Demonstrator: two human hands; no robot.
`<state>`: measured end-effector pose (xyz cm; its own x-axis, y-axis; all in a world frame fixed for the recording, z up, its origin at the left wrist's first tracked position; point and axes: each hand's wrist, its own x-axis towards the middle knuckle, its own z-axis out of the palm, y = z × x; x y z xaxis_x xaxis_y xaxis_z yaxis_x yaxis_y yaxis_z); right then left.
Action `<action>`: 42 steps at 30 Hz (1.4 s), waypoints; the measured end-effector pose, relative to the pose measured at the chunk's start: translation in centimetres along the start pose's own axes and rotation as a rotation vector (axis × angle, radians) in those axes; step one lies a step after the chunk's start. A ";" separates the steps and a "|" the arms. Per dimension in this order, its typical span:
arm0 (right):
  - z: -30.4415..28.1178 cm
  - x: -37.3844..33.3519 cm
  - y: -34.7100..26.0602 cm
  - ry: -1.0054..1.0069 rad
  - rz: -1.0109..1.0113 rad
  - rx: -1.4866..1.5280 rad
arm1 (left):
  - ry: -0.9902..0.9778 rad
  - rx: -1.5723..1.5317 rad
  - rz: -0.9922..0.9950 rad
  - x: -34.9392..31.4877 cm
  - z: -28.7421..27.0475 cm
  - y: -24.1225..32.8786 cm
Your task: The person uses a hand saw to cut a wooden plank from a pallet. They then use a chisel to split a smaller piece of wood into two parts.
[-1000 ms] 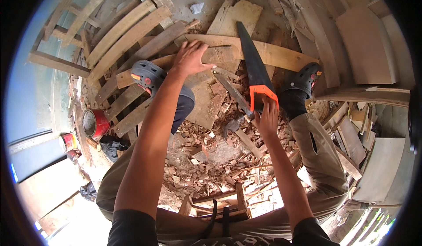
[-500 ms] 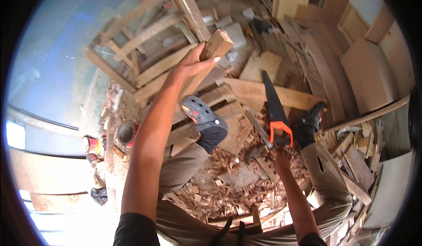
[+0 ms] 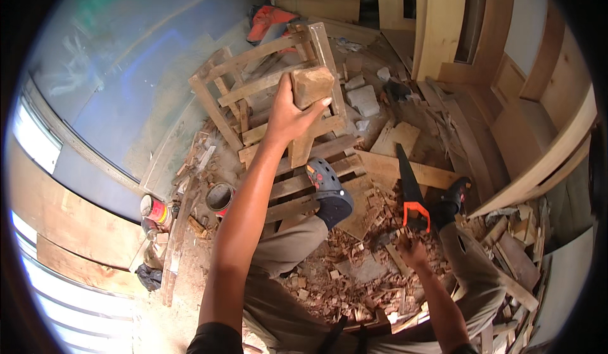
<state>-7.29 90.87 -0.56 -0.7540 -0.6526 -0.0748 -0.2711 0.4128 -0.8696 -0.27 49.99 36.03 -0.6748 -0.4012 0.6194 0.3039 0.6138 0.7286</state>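
My left hand (image 3: 296, 116) is closed around a thick wooden beam (image 3: 313, 87). Its rough sawn end points up toward me, and its lower part runs down behind my hand. My right hand (image 3: 413, 251) is low over the wood scraps, fingers curled. What it grips is too small and dark to make out. Just beyond it lies a hand saw (image 3: 415, 192) with a dark blade and orange handle, blade pointing away. Beside that hand is a dark tool-like shape (image 3: 381, 237), its kind unclear.
A slatted wooden frame (image 3: 253, 94) stands beyond the beam. Wood chips (image 3: 354, 284) cover the floor between my legs. A flat plank (image 3: 437, 175) lies under the saw blade. Cans (image 3: 155, 209) stand at left; wooden panels (image 3: 443, 31) lean at far right. My clogs (image 3: 329, 180) flank the work.
The view has shifted, showing more of the far area. The beam has tipped so its end faces me more squarely. My right hand sits slightly farther from the saw handle.
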 end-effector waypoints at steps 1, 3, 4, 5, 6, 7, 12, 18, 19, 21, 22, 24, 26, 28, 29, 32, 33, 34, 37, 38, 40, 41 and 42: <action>-0.3 -0.4 -1.0 0.010 0.020 0.134 | 0.020 0.113 0.060 -0.4 0.1 1.7; -0.3 -2.2 -1.5 0.071 0.020 0.481 | 0.108 0.247 0.164 -1.2 1.0 2.7; -0.6 -3.6 -8.5 0.022 0.091 0.530 | 0.187 0.192 0.153 -1.8 -0.1 3.2; -1.4 -4.3 -13.0 0.009 0.167 0.561 | 0.259 0.097 0.153 -2.0 0.2 4.0; -1.3 -4.5 -12.6 0.080 0.112 0.588 | 0.310 -0.013 0.128 -2.4 2.1 3.8; -0.9 -4.9 -12.6 0.138 0.046 0.613 | 0.326 -0.008 0.070 -2.5 1.9 4.6; -1.1 -9.3 -12.7 0.151 0.319 0.293 | 0.294 -0.218 -0.099 -7.0 0.6 4.0; -1.5 -10.0 -11.5 0.196 0.413 0.243 | 0.360 -0.191 -0.558 -15.4 7.5 -0.8; -1.8 -9.8 -11.5 0.201 0.391 0.237 | 0.242 -0.212 -0.470 -16.3 8.7 -1.2; -1.6 -9.7 -11.8 0.200 0.339 0.248 | 0.217 -0.359 -0.449 -17.0 10.6 -1.0; -1.3 -9.8 -12.1 0.213 0.317 0.262 | 0.193 -0.441 -0.443 -17.0 11.3 -0.9; -0.9 -9.6 -12.5 0.238 0.272 0.292 | 0.168 -0.373 -0.426 -16.5 11.2 -0.6; -1.0 -9.6 -13.1 0.238 0.236 0.300 | 0.172 -0.414 -0.428 -16.3 11.0 -0.5; -1.6 -10.1 -14.3 0.235 0.204 0.263 | 0.167 -0.424 -0.422 -16.1 10.6 -0.4; -1.8 -10.1 -14.5 0.169 0.214 0.292 | 0.156 -0.420 -0.404 -16.2 10.3 -0.5; -2.0 -10.3 -15.1 0.156 0.146 0.230 | 0.107 -0.356 -0.344 -17.7 9.9 -1.1; -1.9 -10.5 -15.4 0.152 0.122 0.241 | 0.075 -0.294 -0.318 -18.6 9.7 -1.2; -1.8 -10.6 -15.9 0.151 0.096 0.247 | 0.046 -0.238 -0.290 -19.1 9.9 -1.2; -1.5 -10.5 -18.6 0.171 0.028 0.224 | 0.074 -0.404 -0.311 -20.3 9.7 -1.1; -2.5 -10.4 -21.0 0.125 0.050 0.239 | 0.073 -0.415 -0.307 -20.5 9.5 -0.8; -3.0 -10.3 -23.8 0.199 -0.080 0.248 | 0.055 -0.439 -0.305 -20.7 9.9 -0.3; -3.0 -10.2 -24.7 0.237 -0.145 0.251 | 0.040 -0.427 -0.294 -20.9 10.2 -0.2; -2.8 -10.0 -25.5 0.233 -0.171 0.263 | 0.024 -0.414 -0.284 -21.1 10.4 -0.1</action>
<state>5.48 88.68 23.69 -0.8353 -0.5232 0.1687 -0.2647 0.1139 -0.9576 6.94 65.48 19.83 -0.7553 -0.5318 0.3830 0.3554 0.1587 0.9211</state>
